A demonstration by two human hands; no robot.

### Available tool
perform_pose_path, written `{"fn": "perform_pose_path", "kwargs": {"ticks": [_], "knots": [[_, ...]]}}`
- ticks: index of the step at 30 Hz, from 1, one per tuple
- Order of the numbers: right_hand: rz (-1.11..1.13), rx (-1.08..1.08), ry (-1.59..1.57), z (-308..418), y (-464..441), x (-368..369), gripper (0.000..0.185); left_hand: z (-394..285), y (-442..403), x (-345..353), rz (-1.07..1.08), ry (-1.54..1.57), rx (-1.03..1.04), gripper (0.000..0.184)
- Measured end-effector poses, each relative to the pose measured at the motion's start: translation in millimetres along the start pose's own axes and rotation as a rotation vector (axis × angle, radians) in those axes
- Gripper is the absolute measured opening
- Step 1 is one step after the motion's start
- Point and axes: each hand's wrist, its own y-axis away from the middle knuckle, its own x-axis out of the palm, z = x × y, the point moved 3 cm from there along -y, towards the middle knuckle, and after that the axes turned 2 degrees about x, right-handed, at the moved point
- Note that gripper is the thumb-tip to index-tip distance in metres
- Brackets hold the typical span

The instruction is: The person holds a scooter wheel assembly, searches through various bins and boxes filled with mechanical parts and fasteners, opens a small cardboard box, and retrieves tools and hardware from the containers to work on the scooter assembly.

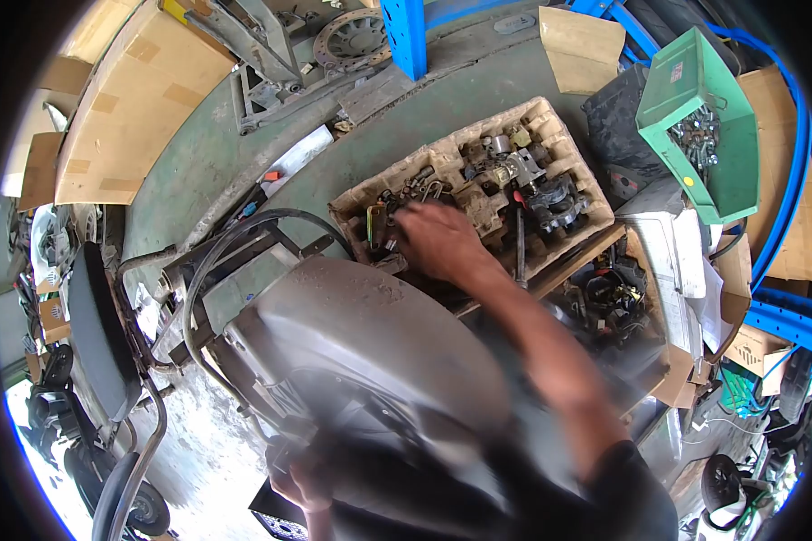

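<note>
My right hand (435, 236) reaches into the left part of a moulded pulp tray (571, 149). Its fingers are curled down among small metal parts (424, 185), and the fingertips are hidden. A T-handled or long-shafted tool (521, 239) with a red part lies in the tray to the right of the hand. Low in the view, my left hand (302, 484) is closed against a dark part in front of a motorcycle tank (370, 329). That hand is blurred, so what it grips cannot be made out. The worn, grey-brown tank lies between my two hands.
Metal mechanical parts (550, 198) fill the tray's right side. Below it, a box (612, 298) holds dark parts. At upper right stands a green bin (677, 81) with bolts. Left are a black seat (99, 334) and large cardboard (144, 99). A blue post (404, 41) rises behind.
</note>
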Motion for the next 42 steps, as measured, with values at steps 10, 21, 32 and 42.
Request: {"fn": "perform_pose_path", "kwargs": {"ticks": [10,21,32,42], "knots": [[-0.213,-0.077,0.172,4.4,15.6,-4.8,0.023,3.0,0.7,-1.4,0.03,0.016,-0.033,0.052],[-0.362,-0.023,-0.008,-28.2,-63.6,-5.7,0.029,4.8,2.3,-1.8,0.0,0.04,-0.074,0.053],[-0.539,-0.031,0.035,-34.8,-68.7,8.8,0.024,-0.4,-4.3,-2.2,0.035,0.004,0.044,0.052],[-0.557,-0.001,0.111,-30.4,-74.4,9.2,0.017,-0.1,-3.4,-0.7,0.029,0.017,0.017,0.052]]}}
